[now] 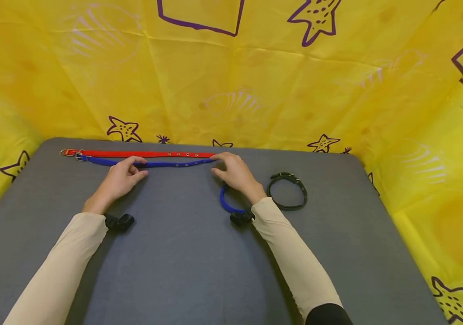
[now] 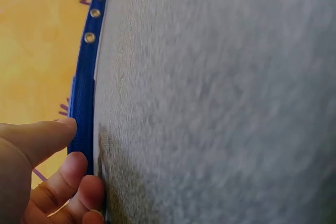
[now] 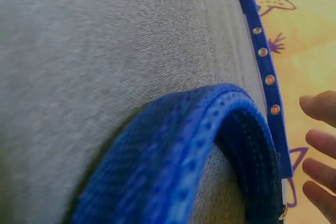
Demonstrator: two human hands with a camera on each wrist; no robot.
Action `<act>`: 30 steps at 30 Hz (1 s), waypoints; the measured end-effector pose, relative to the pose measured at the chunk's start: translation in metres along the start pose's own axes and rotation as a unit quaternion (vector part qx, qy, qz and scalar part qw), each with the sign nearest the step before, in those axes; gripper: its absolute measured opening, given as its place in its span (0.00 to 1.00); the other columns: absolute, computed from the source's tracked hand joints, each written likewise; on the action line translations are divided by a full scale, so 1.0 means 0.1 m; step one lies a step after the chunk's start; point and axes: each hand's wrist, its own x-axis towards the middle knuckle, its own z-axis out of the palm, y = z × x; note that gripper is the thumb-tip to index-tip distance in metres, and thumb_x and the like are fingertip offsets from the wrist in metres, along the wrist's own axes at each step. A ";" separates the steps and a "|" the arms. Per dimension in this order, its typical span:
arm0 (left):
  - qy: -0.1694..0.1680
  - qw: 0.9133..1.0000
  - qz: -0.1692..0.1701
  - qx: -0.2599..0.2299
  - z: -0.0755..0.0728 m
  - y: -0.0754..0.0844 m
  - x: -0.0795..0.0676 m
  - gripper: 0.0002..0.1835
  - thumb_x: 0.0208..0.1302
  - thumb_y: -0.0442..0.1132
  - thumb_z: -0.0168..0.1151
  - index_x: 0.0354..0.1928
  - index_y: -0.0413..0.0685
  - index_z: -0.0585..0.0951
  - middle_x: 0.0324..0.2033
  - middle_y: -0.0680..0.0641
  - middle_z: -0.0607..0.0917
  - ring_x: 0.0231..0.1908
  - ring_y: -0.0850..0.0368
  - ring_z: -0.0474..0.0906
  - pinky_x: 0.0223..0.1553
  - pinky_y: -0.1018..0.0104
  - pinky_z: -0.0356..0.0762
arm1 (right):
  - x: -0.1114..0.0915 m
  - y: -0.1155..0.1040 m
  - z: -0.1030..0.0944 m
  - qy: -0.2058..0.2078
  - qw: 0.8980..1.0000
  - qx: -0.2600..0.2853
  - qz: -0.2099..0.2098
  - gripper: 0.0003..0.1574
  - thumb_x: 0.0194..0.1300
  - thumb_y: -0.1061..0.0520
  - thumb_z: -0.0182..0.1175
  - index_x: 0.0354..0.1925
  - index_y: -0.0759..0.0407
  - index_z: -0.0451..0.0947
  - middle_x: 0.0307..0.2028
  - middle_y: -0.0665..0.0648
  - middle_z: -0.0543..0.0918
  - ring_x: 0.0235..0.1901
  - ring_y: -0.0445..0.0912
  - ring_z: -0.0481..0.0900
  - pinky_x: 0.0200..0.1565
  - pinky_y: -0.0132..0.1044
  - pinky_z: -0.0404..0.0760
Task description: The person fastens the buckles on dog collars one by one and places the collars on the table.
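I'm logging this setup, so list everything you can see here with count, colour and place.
red collar: 1, red with metal buckle, laid out straight along the far edge of the mat.
blue collar: 1, blue with metal eyelets, straight, just in front of the red one.
blue looped collar: 1, blue, curled, partly hidden under the right wrist.
black collar: 1, black, buckled into a ring, right of the right hand.
mat: 1, grey, covers the tabletop.
yellow sheet: 1, yellow with purple stars, behind and beside the mat.
left hand: 1, fingers on the straight blue collar, mid-length.
right hand: 1, fingertips by the straight collars' right ends.
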 end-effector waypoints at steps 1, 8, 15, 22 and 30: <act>-0.004 1.000 -0.003 0.003 0.00 -0.01 0.01 0.19 0.71 0.41 0.60 0.60 0.41 0.74 0.30 0.40 0.83 0.28 0.52 0.73 0.36 0.59 0.67 | 0.02 0.00 0.01 -0.002 1.000 -0.002 0.000 0.22 0.68 0.54 0.63 0.59 0.57 0.79 0.60 0.57 0.80 0.64 0.52 0.74 0.67 0.46 0.70; -0.023 1.000 -0.016 0.010 -0.03 -0.04 0.09 0.20 0.71 0.42 0.60 0.60 0.41 0.75 0.33 0.37 0.85 0.34 0.46 0.81 0.39 0.57 0.71 | 0.13 0.05 0.04 -0.018 1.000 -0.020 0.002 0.21 0.71 0.59 0.59 0.60 0.57 0.78 0.61 0.58 0.80 0.64 0.51 0.75 0.66 0.44 0.71; -0.019 1.000 -0.009 0.017 -0.02 -0.05 0.11 0.13 0.71 0.39 0.60 0.52 0.41 0.79 0.24 0.44 0.81 0.27 0.52 0.76 0.35 0.60 0.67 | 0.17 0.06 0.06 -0.051 0.998 -0.047 -0.003 0.24 0.69 0.63 0.59 0.63 0.61 0.75 0.62 0.61 0.78 0.66 0.54 0.73 0.68 0.44 0.68; -0.015 1.000 -0.012 0.013 -0.01 -0.03 0.06 0.09 0.70 0.38 0.60 0.47 0.42 0.81 0.19 0.48 0.76 0.23 0.55 0.70 0.30 0.63 0.64 | 0.15 0.07 0.05 -0.056 0.997 -0.058 0.005 0.20 0.68 0.65 0.59 0.57 0.61 0.80 0.55 0.62 0.81 0.59 0.55 0.77 0.63 0.45 0.74; -0.012 1.000 -0.012 0.025 -0.01 -0.04 0.02 0.11 0.68 0.36 0.62 0.50 0.40 0.82 0.18 0.49 0.74 0.22 0.56 0.68 0.27 0.64 0.63 | 0.15 0.11 0.04 -0.053 0.997 -0.057 0.019 0.20 0.67 0.65 0.60 0.56 0.59 0.82 0.56 0.61 0.81 0.57 0.55 0.78 0.61 0.46 0.75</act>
